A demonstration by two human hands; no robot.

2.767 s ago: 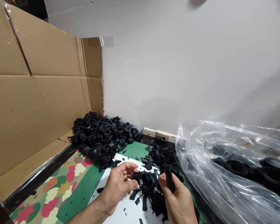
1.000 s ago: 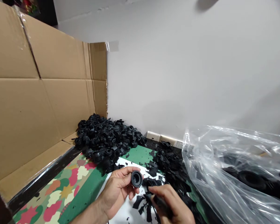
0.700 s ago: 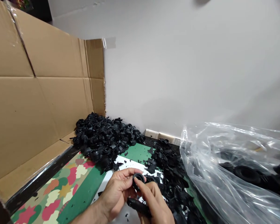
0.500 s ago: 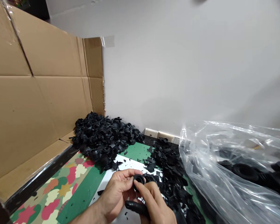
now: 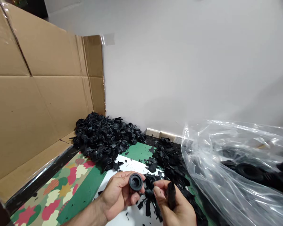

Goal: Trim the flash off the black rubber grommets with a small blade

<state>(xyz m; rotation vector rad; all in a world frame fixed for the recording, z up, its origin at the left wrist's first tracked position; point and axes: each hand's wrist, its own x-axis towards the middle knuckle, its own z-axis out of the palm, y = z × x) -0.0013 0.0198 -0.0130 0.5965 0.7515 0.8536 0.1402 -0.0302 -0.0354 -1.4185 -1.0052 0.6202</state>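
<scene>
A small round black rubber bellows (image 5: 135, 182) faces up in my left hand (image 5: 119, 193), which grips it by the rim. Its ringed, hollow end shows; the far side is hidden by fingers. My right hand (image 5: 175, 201) is closed a little to the right, apart from the bellows, thumb and index finger close together. Across its fingers lies a black elongated thing (image 5: 171, 195) with a rough surface, whose kind I cannot tell. Below and between the hands, black rubber scraps (image 5: 148, 207) lie on the white sheet (image 5: 122, 216).
A large heap of black ribbed rubber parts (image 5: 103, 135) stands against the cardboard wall (image 5: 58, 62) at the left. Dark cut scraps (image 5: 172, 157) are piled right of centre. At the right, a clear plastic bag (image 5: 202, 150) holds larger black bellows (image 5: 248, 172).
My right hand has moved away from the bellows to the right. My left hand has tilted the bellows so its open face shows. More scraps are visible between the hands.
</scene>
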